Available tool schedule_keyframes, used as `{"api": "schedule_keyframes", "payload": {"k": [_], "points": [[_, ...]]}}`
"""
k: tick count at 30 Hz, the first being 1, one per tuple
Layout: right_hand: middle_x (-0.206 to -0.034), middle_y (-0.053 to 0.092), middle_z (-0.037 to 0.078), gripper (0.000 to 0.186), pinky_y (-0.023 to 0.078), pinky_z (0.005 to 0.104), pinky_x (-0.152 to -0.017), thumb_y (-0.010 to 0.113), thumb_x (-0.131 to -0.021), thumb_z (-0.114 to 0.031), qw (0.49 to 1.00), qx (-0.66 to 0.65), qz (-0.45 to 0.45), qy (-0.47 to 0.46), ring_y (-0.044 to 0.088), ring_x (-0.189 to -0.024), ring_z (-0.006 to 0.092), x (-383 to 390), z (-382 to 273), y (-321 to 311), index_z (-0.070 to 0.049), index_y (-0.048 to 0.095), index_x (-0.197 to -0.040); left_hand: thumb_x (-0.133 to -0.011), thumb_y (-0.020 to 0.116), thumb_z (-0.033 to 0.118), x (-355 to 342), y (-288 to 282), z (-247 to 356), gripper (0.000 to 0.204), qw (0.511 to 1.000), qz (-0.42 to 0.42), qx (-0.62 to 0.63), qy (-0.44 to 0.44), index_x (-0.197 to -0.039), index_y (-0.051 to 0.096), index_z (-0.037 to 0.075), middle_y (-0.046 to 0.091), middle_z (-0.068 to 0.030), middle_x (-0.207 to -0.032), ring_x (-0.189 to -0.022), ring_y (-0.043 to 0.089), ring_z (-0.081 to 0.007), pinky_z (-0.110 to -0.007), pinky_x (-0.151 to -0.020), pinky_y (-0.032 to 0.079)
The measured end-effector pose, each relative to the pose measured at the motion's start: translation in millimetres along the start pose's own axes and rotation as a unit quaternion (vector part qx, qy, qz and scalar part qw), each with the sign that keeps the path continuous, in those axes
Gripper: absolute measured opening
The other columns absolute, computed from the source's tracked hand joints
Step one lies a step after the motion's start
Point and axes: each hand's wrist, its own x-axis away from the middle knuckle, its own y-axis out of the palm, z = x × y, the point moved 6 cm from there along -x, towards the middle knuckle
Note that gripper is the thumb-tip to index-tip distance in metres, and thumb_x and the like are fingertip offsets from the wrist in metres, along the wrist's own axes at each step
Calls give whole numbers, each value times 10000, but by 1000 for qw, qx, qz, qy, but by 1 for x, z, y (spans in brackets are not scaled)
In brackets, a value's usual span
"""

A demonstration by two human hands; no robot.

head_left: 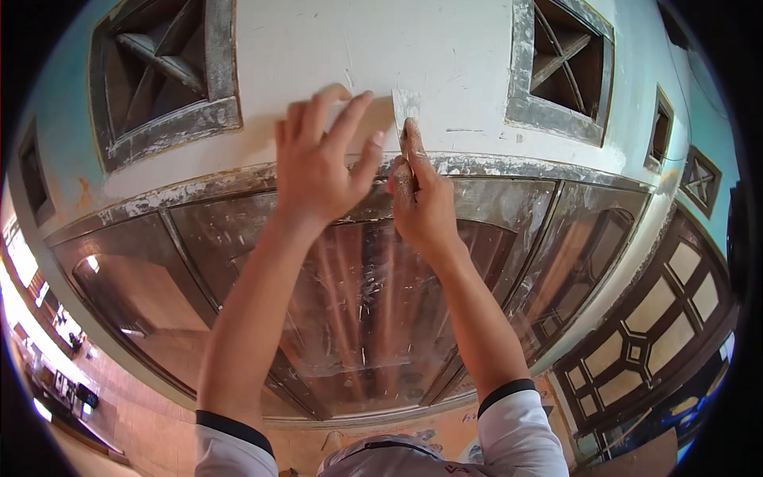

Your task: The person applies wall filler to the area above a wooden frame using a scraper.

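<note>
In my right hand [429,203] is a putty knife [406,103], gripped by its handle with the index finger stretched up along it. Its pale, smeared blade points upward and lies against the white wall [310,40], just above a wooden ledge. My left hand [318,167] is raised to the left of the blade, fingers spread and holding nothing. Whether its fingertips touch the wall cannot be made out. Scratches and small dark marks show on the wall around both hands.
Vent openings with crossed slats flank the work spot, one left [163,63] and one right [560,67]. Below runs the white-smeared ledge [493,165] above glazed wooden doors [366,294]. A dark lattice panel [652,334] stands at the lower right. Tiled floor [151,389] shows far below.
</note>
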Motion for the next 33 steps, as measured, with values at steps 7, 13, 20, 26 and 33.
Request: {"api": "schedule_keyframes", "payload": {"k": [7,13,20,26,33], "points": [[-1203,554,197,444,489,354,-918,528,-1008,-76,945,-301,-79,-96,607,-1029,247,19,-22,35,49,268,-1346,-1046,541,313,36,16,18,520,876,-159,353,-289,-1480,484,32,586,-205,-1309,-1142,620,-348,-405,-970,491],[-1326,551,294,686,468,393,-1012,547,-900,61,878,-348,-326,-29,576,-1306,337,22,-29,47,-15,244,-1511,-1092,486,188,73,2,-7,510,824,-58,426,-370,-1552,358,11,558,-181,-1451,-1273,561,-177,-314,-1041,449],[-1229,589,182,669,478,304,-857,535,-806,118,853,-399,-337,8,619,-1100,206,30,-21,65,-9,309,-1423,-1071,545,264,87,1,-6,549,839,-97,345,-410,-1524,395,-9,564,-234,-1435,-1301,570,-242,-334,-1053,446],[-1220,612,103,365,529,292,-868,528,-1034,-14,819,-432,-348,149,615,-1033,138,26,-13,68,-41,360,-1357,-1082,503,236,92,-16,3,612,871,-105,291,-382,-1590,242,17,569,-255,-1414,-1287,585,-313,-372,-1068,437],[-1122,668,122,287,570,313,-766,541,-1026,0,811,-489,-301,109,657,-940,153,13,-23,72,9,445,-1297,-1089,487,218,96,-32,1,632,787,-151,329,-500,-1609,176,36,633,-216,-1283,-1136,651,-276,-354,-1001,478]]}}
